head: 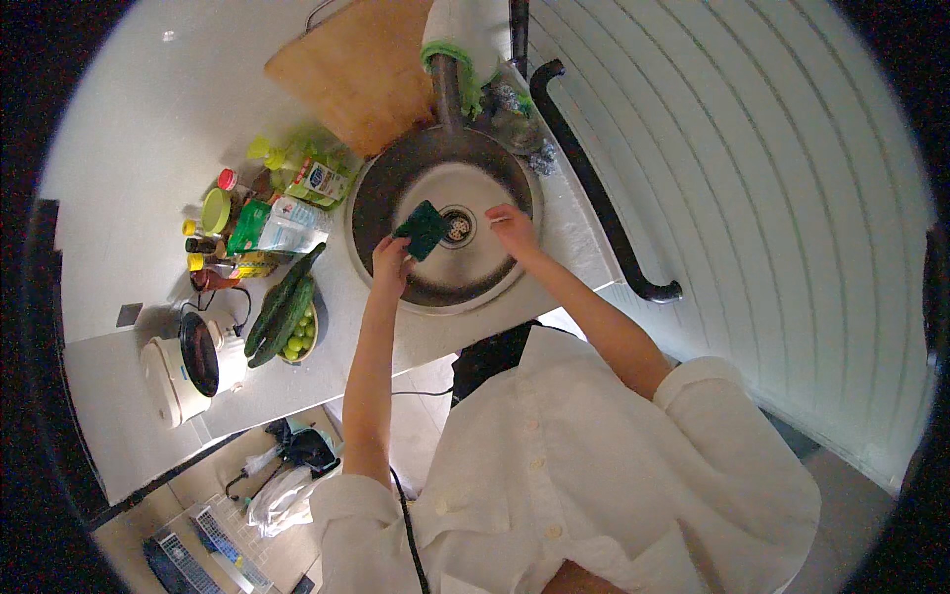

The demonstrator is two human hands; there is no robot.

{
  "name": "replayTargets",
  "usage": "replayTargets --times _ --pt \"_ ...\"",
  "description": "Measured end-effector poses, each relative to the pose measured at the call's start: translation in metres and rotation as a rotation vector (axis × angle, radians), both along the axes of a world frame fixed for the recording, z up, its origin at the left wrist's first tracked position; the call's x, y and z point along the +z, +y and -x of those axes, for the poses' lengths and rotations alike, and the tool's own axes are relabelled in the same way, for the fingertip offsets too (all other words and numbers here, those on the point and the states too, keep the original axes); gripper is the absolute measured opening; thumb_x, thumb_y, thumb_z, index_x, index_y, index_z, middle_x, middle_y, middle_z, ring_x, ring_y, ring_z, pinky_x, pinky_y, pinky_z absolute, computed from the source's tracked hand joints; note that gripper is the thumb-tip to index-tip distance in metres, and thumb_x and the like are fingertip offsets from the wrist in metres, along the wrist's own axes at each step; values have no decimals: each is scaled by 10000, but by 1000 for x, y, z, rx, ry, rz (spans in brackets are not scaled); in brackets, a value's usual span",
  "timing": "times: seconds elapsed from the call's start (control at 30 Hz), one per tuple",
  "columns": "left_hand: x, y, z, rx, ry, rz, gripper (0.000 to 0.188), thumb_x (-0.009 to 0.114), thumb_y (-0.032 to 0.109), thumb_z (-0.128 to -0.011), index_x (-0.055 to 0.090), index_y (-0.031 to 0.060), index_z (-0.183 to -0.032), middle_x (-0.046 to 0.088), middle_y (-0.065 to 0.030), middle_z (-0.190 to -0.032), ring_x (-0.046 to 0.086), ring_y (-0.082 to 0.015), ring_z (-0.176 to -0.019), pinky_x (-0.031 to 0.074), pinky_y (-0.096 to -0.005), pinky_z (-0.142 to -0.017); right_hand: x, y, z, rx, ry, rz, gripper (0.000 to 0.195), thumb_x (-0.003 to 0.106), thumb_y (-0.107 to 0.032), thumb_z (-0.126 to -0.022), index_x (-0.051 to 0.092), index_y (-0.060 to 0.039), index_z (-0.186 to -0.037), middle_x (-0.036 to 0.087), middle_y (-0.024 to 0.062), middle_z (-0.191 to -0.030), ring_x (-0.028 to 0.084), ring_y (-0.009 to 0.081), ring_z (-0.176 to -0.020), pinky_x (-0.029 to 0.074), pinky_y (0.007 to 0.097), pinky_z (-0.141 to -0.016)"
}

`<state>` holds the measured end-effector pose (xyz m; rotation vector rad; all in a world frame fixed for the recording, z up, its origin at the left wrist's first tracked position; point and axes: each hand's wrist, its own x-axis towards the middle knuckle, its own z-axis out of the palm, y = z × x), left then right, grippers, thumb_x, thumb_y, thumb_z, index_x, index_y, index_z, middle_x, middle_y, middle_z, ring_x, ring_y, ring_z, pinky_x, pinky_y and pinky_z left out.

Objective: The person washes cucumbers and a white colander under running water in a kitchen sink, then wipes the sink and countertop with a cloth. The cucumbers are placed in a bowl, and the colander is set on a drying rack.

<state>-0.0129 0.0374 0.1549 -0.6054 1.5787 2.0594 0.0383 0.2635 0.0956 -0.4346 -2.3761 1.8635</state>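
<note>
A dark green scouring pad (423, 231) is pinched in my left hand (392, 261) over the left half of a round metal sink (460, 285). The pad's lower corner lies between thumb and fingers, and its flat face is turned up. Over the right half of the basin is my right hand (512, 232), fingers bent together. A small pale spot shows at its fingertips; whether that is a held thing cannot be made out. Between the two hands lies the drain strainer (456, 226), partly covered by the pad's edge.
Left of the sink stand a green pump bottle (319, 180), pouches (286, 226) and several capped bottles. Cucumbers (286, 308) lie across a bowl of green fruit (300, 338), near a white electric cooker (178, 379). Behind are a wooden board (356, 78) and faucet (447, 89); a black pipe (594, 185) runs right.
</note>
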Motion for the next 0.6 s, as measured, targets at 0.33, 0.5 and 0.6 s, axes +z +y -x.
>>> replayTargets --times 0.33,0.5,0.6 --pt "-4 10 -19 -114 -109 -174 182 537 53 -676 449 41 -834 510 -69 -805 520 -172 -735 445 -277 -605 57 47 34 -336 -14 -710 517 506 25 -599 397 -92 -1090 304 154 -1160 324 331 -1041 289 418 -874" --pt "17 30 -31 -52 -81 -169 120 538 74 -694 435 89 -753 458 -1 -608 454 -103 -508 407 -242 -449 56 52 41 -305 -156 -687 469 503 21 -619 424 -66 -1074 386 151 -1096 355 314 -1042 327 400 -845" --pt "19 33 -31 -6 -73 -201 127 545 66 -693 451 83 -776 468 -2 -617 473 -108 -525 413 -243 -462 63 47 34 -364 -9 -609 394 517 -5 -633 465 -33 -1023 463 155 -994 426 306 -970 360 378 -801"
